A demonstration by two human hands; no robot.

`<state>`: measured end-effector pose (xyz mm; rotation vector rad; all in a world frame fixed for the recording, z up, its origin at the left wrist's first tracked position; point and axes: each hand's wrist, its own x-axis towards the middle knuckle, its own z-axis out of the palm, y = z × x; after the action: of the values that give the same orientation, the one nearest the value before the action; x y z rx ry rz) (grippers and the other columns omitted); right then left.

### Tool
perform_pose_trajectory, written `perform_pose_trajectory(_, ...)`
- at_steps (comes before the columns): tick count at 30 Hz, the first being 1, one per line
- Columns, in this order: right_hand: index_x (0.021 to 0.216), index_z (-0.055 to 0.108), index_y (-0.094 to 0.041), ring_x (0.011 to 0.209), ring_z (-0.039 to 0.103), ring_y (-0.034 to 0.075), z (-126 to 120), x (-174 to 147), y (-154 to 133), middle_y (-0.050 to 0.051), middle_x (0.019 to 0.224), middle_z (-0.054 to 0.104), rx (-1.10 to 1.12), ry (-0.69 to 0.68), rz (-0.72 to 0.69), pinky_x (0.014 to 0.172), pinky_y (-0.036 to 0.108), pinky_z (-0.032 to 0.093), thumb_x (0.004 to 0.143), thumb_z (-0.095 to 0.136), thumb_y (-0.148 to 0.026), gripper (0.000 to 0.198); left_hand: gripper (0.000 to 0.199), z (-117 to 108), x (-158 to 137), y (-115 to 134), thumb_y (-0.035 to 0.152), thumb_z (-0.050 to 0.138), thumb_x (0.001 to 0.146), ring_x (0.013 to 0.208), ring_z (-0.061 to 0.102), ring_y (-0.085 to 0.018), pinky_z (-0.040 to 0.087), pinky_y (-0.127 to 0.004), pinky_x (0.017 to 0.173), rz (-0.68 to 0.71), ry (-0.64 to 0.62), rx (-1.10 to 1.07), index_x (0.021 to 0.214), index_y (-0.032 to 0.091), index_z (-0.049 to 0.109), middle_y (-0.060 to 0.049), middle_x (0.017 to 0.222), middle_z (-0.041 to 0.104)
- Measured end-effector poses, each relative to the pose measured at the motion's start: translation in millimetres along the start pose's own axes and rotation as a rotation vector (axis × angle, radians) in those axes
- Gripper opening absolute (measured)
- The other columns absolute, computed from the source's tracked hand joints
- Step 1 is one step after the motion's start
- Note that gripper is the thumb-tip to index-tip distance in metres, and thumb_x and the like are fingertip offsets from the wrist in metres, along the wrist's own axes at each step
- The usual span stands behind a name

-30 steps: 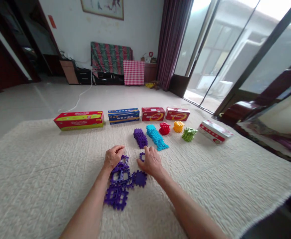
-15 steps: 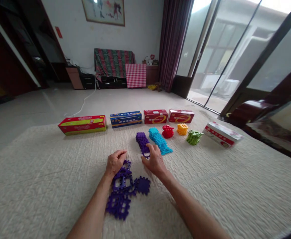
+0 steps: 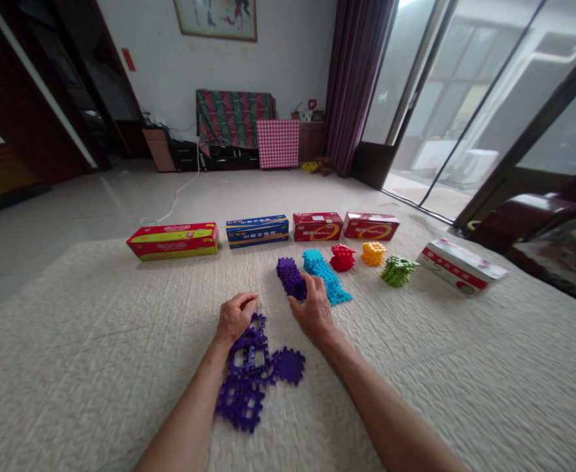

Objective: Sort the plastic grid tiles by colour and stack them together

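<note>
A row of purple interlocking tiles [image 3: 287, 272] stands packed face to face on the cream quilted mat. My right hand [image 3: 313, 309] has its thumb and fingers closed around the near end tile of that row. Loose purple tiles [image 3: 241, 387], some with cut-out middles and one solid, lie in a flat, overlapping heap closer to me. Over the far left edge of this heap rests my left hand [image 3: 236, 318], fingers curled together with nothing visible in them. Beside the purple row runs a longer light blue row of tiles [image 3: 325, 275], slanting down at its near end.
Red [image 3: 342, 258], yellow [image 3: 374, 254] and green [image 3: 399, 271] tile stacks sit farther right. Behind them stand a red-and-yellow box [image 3: 174, 241], a blue box [image 3: 257, 231] and two red boxes [image 3: 317, 227]. A white-and-red box [image 3: 460, 267] lies at the right.
My right hand has brought a purple cut-out tile up against the near end of the purple row. The left hand keeps its place by the heap. The view has shifted slightly.
</note>
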<state>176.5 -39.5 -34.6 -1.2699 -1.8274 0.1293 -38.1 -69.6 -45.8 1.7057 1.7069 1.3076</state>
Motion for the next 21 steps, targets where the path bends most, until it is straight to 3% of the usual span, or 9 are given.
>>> perform_pose_trajectory(7, 0.126, 0.048, -0.016, 0.110, 0.050, 0.031, -1, 0, -2, 0.015, 0.117, 0.055, -0.032, 0.050, -0.026, 0.095, 0.048, 0.045, 0.075, 0.068, -0.028, 0.056, 0.023, 0, 0, 3, 0.029, 0.056, 0.078, 0.079, 0.070, -0.017, 0.055, -0.027, 0.076, 0.004, -0.007, -0.014, 0.089, 0.020, 0.075, -0.004, 0.088, 0.076)
perform_pose_trajectory(11, 0.118, 0.054, -0.018, 0.106, 0.053, 0.027, -4, -3, -5, 0.012, 0.111, 0.058, 0.042, 0.081, -0.117, 0.093, 0.044, 0.046, 0.083, 0.058, -0.023, 0.036, 0.023, 0, 0, 5, 0.029, 0.057, 0.076, 0.079, 0.069, -0.017, 0.053, -0.027, 0.076, -0.011, -0.007, -0.055, 0.087, 0.019, 0.075, -0.005, 0.088, 0.076)
perform_pose_trajectory(15, 0.102, 0.060, -0.021, 0.093, 0.060, 0.020, -7, -12, -19, 0.007, 0.099, 0.062, 0.199, -0.104, -0.218, 0.085, 0.034, 0.050, 0.087, 0.051, -0.016, 0.018, 0.026, -2, 1, 5, 0.031, 0.059, 0.075, 0.073, 0.067, -0.016, 0.052, -0.026, 0.069, -0.114, -0.020, -0.188, 0.089, 0.016, 0.075, -0.005, 0.082, 0.074)
perform_pose_trajectory(21, 0.107, 0.061, -0.019, 0.099, 0.061, 0.019, -5, -18, -50, 0.008, 0.106, 0.065, 0.328, -0.426, -0.284, 0.091, 0.033, 0.048, 0.080, 0.058, -0.012, 0.028, 0.032, -6, 2, 10, 0.035, 0.061, 0.069, 0.063, 0.062, -0.011, 0.048, -0.021, 0.055, -0.312, 0.016, -0.523, 0.090, 0.013, 0.072, -0.005, 0.079, 0.071)
